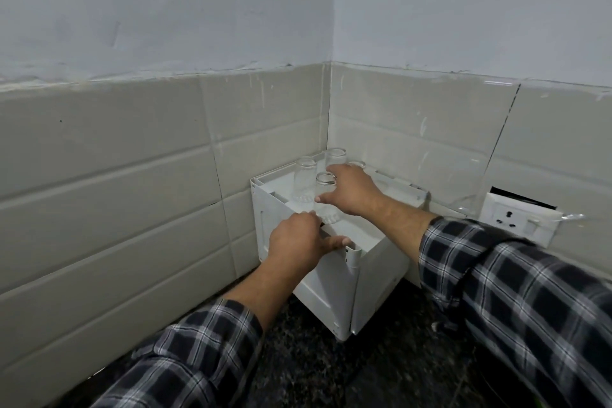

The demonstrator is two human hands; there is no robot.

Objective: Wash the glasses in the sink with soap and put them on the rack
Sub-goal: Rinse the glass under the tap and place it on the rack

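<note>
Left hand [296, 243]: fingers curled over the front rim of the white rack [374, 270], steadying it on the dark tabletop [298, 358]. Front glass [326, 199], inverted on the rack top, sits just beyond. Right hand [351, 190]: loosely spread over it, grip not clearly closed. Advice: seat it flat, clear of neighbouring glasses [304, 182], then release slowly.

pale blue wall [165, 3], beige tiles [99, 142], dark speckled counter [381, 374], white socket [516, 219]
</note>
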